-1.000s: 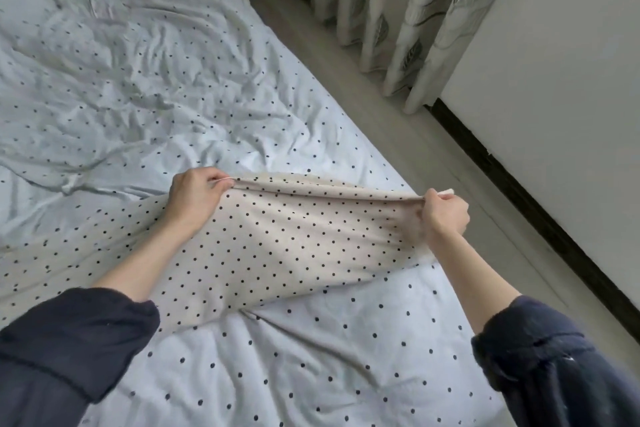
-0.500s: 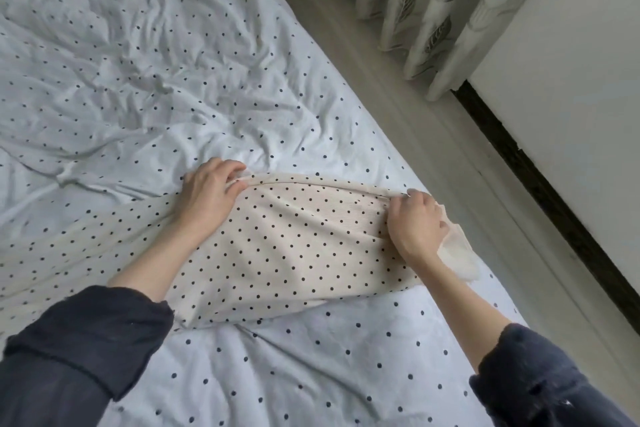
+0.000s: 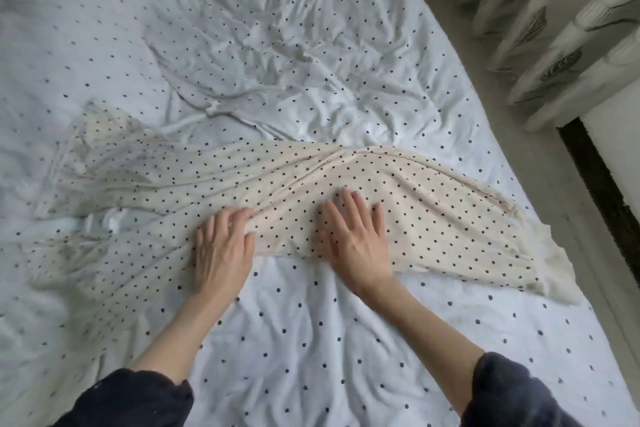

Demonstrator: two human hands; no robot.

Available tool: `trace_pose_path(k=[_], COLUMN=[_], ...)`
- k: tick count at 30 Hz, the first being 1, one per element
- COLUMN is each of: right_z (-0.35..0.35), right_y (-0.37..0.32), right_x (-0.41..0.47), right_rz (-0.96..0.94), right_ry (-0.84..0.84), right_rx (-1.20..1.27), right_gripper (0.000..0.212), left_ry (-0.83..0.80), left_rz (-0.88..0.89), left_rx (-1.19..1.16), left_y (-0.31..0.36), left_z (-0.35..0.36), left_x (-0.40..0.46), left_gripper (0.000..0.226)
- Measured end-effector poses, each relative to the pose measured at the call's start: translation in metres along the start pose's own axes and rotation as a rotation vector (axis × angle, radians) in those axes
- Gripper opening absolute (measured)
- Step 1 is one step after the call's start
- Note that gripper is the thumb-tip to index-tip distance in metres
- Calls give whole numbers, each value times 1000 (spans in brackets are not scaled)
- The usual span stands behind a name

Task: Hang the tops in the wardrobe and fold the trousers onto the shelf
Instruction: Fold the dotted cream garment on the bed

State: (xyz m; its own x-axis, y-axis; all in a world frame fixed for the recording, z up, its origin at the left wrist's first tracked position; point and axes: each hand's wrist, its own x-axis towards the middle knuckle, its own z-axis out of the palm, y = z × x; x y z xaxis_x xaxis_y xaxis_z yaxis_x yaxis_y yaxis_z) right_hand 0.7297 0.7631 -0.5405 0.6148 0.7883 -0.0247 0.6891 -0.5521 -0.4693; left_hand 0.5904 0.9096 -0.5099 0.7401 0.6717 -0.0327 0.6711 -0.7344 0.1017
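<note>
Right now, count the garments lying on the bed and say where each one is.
1. The cream polka-dot trousers lie spread across the white dotted bedsheet, under the left hand and right hand. More may lie outside the view.

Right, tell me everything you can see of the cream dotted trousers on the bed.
The cream dotted trousers are thin, soft-looking fabric with small dark dots. They lie flat but wrinkled across the white dotted bedsheet, legs trailing left, the plain-edged end reaching the bed's right side. A seam ridge runs along the top. The left hand lies on the near edge with fingers curled into a fold; whether it grips is unclear. The right hand presses flat with straight fingers.
</note>
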Motion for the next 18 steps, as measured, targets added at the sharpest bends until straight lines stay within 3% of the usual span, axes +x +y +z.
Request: trace_pose_path(k=[6,13,18], right_z=[33,65,98], right_y=[-79,-173,-229], right_x=[-9,-7,-2], right_rz=[-95,-238,-424], right_ry=[-5,135,35], right_rx=[-26,-93,-294], right_gripper=[32,29,28], left_ry=[88,52,54], left_rz=[4,33,95], left_rx=[-1,-78,-176], left_y=[-73,-166,-213], left_z=[-6,-4,-1], left_x=[-46,-83,-96], left_gripper=[24,42,57])
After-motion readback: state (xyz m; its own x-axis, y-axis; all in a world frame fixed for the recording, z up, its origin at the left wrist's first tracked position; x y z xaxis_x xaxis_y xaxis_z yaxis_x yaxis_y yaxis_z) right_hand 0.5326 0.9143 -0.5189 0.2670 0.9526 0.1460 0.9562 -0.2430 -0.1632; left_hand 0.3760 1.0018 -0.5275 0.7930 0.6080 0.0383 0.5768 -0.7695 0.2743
